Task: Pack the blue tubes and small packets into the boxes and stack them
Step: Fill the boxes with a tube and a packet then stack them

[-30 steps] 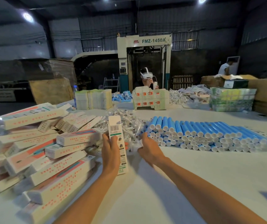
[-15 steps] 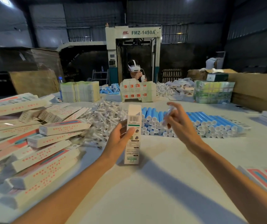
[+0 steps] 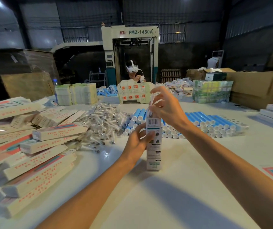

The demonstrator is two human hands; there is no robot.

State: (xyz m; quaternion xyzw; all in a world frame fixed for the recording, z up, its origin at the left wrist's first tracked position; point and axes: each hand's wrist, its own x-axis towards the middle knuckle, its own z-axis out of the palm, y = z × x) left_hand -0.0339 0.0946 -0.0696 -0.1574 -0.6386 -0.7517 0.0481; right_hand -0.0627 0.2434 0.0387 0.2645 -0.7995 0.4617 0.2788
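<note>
Tipped upright since a second earlier, the box (image 3: 153,147) stood on the desk (image 3: 165,195) in the grip of the left hand (image 3: 136,143), while just above its top the right hand (image 3: 167,106) pinched a small packet (image 3: 152,103), with blue tubes (image 3: 215,123) stacked behind the box.

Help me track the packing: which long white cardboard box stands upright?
The barcoded white cardboard box gripped by the left hand, standing on end; the pile of boxes at left lies flat.
</note>
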